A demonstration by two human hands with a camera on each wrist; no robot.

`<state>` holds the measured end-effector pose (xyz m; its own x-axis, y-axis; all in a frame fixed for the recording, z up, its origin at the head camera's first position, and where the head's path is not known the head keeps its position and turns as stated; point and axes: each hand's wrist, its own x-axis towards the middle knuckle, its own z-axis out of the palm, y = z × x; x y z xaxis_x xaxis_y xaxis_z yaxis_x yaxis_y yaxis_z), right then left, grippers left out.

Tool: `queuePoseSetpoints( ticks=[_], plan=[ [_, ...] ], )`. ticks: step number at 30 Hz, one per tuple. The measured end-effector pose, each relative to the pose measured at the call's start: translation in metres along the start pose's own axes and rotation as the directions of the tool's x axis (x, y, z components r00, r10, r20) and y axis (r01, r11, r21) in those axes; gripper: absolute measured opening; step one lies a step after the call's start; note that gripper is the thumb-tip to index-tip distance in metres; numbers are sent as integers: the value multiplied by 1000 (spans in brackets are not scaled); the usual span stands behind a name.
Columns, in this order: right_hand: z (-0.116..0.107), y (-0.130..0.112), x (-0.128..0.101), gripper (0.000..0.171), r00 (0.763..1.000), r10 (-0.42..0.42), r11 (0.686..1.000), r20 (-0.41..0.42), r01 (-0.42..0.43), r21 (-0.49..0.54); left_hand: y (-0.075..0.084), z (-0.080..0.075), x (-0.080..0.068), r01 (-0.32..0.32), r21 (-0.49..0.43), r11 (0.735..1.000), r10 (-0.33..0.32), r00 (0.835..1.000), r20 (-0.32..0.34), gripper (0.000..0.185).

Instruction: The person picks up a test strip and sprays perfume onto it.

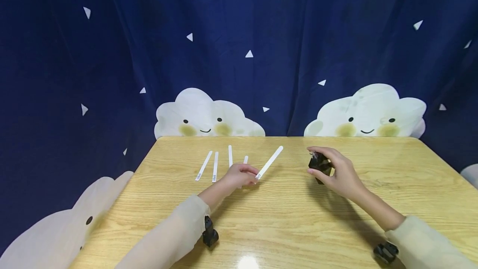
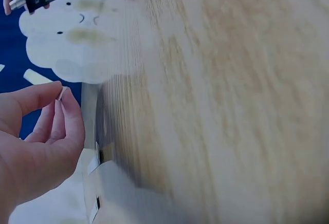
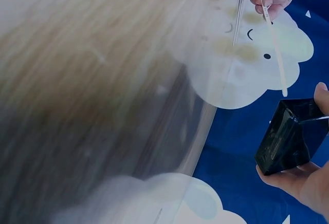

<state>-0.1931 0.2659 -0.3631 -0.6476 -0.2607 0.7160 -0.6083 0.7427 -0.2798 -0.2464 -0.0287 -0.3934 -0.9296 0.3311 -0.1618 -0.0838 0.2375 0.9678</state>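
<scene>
My left hand (image 1: 240, 176) pinches one end of a white perfume test strip (image 1: 270, 162) between thumb and fingers. The strip is raised off the table and slants up to the right; small print shows at the pinched end. In my right hand (image 1: 345, 175) is a glossy black, box-shaped perfume bottle (image 3: 288, 139), gripped between thumb and fingers above the table. Its silver nozzle (image 2: 18, 1) appears in the left wrist view. The bottle and the held strip are apart.
Several more white strips (image 1: 215, 166) lie on the wooden table (image 1: 284, 227) left of and behind my left hand, one partly hidden by it. A dark blue curtain (image 1: 276, 24) with clouds and triangles hangs behind the far edge. Black wrist devices (image 1: 210, 233) sit at both sleeves.
</scene>
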Motion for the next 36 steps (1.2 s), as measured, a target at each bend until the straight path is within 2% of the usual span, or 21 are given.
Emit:
queuePoseSetpoints(
  ticks=[7, 12, 16, 20, 30, 36],
  plan=[
    [6, -6, 7, 62, 1000, -9, 1000, 8, 9, 6, 3, -4, -11, 19, -95, 995, -20, 1000, -6, 29],
    [10, -9, 10, 61, 1000, -11, 1000, 11, 11, 22, -2, -7, -13, 31, -193, 981, -30, 1000, 4, 27],
    [13, -11, 12, 61, 1000, -18, 999, 15, 18, 38, -5, -11, -15, 36, -234, 971, -37, 999, -1, 24],
    [16, -14, 14, 60, 1000, -21, 999, 19, 21, 46, -6, -14, -17, 41, -240, 970, -45, 999, -8, 25],
    [22, -22, 22, 59, 999, -31, 997, 32, 28, 72, 2, -16, -27, 25, -174, 984, -28, 999, -17, 29],
    [27, -23, 26, 58, 999, -38, 996, 32, 35, 86, 4, -14, -29, 7, -202, 979, -16, 999, -43, 30]
  ],
)
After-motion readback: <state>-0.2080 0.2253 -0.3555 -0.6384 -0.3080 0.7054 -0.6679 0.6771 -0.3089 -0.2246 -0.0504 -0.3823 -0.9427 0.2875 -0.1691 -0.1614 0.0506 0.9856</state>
